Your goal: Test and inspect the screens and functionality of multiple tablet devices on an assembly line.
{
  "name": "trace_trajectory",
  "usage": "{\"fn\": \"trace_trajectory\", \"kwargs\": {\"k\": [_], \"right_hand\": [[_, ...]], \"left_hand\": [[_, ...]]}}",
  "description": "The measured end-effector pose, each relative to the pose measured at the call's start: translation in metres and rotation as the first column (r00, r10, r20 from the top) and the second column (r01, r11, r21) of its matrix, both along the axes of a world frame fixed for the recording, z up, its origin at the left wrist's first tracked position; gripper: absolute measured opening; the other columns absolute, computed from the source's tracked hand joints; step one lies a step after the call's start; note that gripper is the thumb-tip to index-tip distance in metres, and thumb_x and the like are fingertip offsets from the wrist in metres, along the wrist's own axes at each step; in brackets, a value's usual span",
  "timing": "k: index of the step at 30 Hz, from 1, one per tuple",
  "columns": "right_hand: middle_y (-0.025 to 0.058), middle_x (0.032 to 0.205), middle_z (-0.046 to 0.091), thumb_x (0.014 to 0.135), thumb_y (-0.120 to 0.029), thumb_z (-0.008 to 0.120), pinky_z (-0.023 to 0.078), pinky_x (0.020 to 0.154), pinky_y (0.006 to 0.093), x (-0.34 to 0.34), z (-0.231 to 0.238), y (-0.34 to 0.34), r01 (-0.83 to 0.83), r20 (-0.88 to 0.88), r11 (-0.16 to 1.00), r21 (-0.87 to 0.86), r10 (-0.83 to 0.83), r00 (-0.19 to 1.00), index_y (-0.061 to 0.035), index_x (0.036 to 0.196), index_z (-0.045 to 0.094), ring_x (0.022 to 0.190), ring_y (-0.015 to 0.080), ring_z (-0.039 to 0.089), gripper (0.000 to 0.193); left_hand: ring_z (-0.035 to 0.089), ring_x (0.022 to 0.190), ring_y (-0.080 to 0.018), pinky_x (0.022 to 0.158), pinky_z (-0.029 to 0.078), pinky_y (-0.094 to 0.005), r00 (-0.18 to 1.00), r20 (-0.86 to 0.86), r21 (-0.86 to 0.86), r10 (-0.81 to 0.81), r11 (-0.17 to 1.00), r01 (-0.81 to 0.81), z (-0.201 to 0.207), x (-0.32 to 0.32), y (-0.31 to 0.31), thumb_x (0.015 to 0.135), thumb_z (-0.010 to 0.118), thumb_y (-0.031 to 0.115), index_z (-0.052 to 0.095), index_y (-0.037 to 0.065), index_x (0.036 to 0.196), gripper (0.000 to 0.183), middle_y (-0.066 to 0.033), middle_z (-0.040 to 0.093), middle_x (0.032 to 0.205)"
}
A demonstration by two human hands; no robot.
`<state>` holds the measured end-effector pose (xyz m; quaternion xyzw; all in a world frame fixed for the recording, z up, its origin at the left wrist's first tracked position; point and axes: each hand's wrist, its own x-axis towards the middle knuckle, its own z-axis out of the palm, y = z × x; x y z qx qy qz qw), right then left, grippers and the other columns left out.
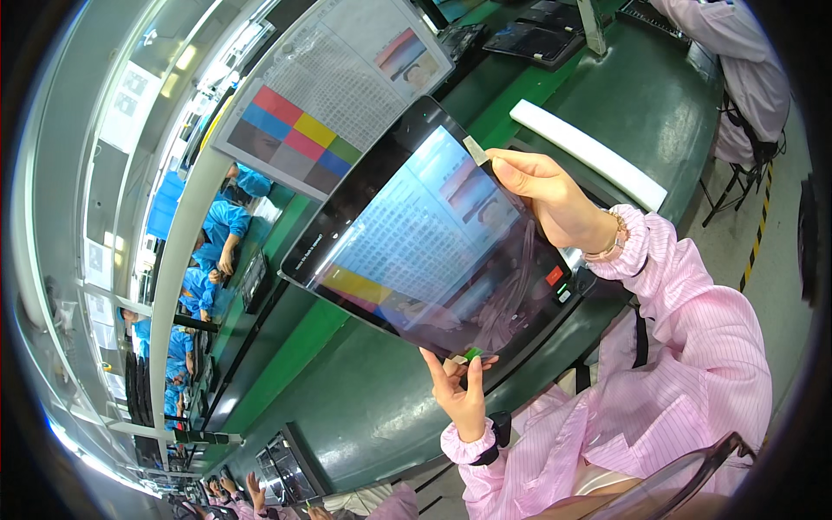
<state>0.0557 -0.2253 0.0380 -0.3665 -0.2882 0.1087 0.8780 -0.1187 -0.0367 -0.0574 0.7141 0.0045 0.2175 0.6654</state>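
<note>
Both my hands hold a black tablet [433, 251] tilted up above the green workbench. Its lit screen shows a picture of a test chart, and reflections lie over the glass. My right hand [550, 195] is closed on the upper right edge, thumb and finger beside a pale tape tab [475, 151]. At the bottom edge my left hand [461, 394] pinches the tablet near a green tab [471, 354]; its other fingers are partly behind. Just beyond the tablet stands the printed test chart [338, 95], with coloured squares and a photo.
A long white bar [589, 156] lies on the green workbench [381, 407] to the right. Black devices [537, 35] rest at the far end. People in blue [227, 221] work across the line at left; a person in pink [737, 61] sits at upper right.
</note>
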Motion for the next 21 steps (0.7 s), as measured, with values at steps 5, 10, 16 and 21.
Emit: {"fn": "trace_trajectory", "kwargs": {"k": [5,10,16,21], "right_hand": [[0.0022,0.096,0.063,0.097,-0.025,0.046,0.046,0.079,0.0214,0.0005,-0.0008,0.0009,0.005,-0.017,1.000,0.017,-0.005,1.000,0.0014,0.107,0.056,0.087,0.0051,0.057,0.031],[0.0022,0.096,0.063,0.097,-0.025,0.046,0.046,0.079,0.0217,0.0012,0.0010,0.0002,0.003,-0.011,1.000,0.011,-0.002,1.000,0.0013,0.107,0.056,0.087,0.0053,0.057,0.031],[0.0021,0.096,0.063,0.097,-0.026,0.046,0.046,0.079,0.0217,-0.0017,0.0030,0.0004,0.006,-0.025,1.000,0.020,-0.005,1.000,0.0010,0.106,0.057,0.087,0.0053,0.057,0.030],[0.0008,0.093,0.062,0.097,-0.025,0.046,0.046,0.077,0.0208,-0.0018,0.0009,0.0007,0.026,-0.018,1.000,-0.005,-0.026,0.999,0.0001,0.103,0.057,0.086,0.0042,0.057,0.029]], "left_hand": [[0.062,0.071,-0.0202,0.069,0.056,-0.0354,1.000,-0.010,0.019,0.020,1.000,-0.020,0.0018,0.0004,-0.0010,0.085,0.053,-0.008,0.010,0.007,0.145,0.076,-0.0134,0.059,0.087],[0.063,0.072,-0.0204,0.068,0.056,-0.0351,1.000,-0.001,0.041,0.027,0.999,-0.027,0.0012,0.0014,-0.0002,0.085,0.054,-0.008,0.010,0.006,0.145,0.076,-0.0135,0.060,0.086],[0.064,0.070,-0.0205,0.068,0.055,-0.0340,0.999,0.035,0.036,0.032,0.999,-0.034,-0.0021,0.0012,-0.0001,0.085,0.054,-0.007,0.012,0.005,0.145,0.075,-0.0135,0.061,0.086],[0.062,0.070,-0.0174,0.069,0.055,-0.0334,0.997,0.013,0.067,0.076,0.995,-0.077,-0.0012,-0.0009,-0.0016,0.085,0.055,-0.006,0.012,0.003,0.145,0.074,-0.0112,0.060,0.082]]}}
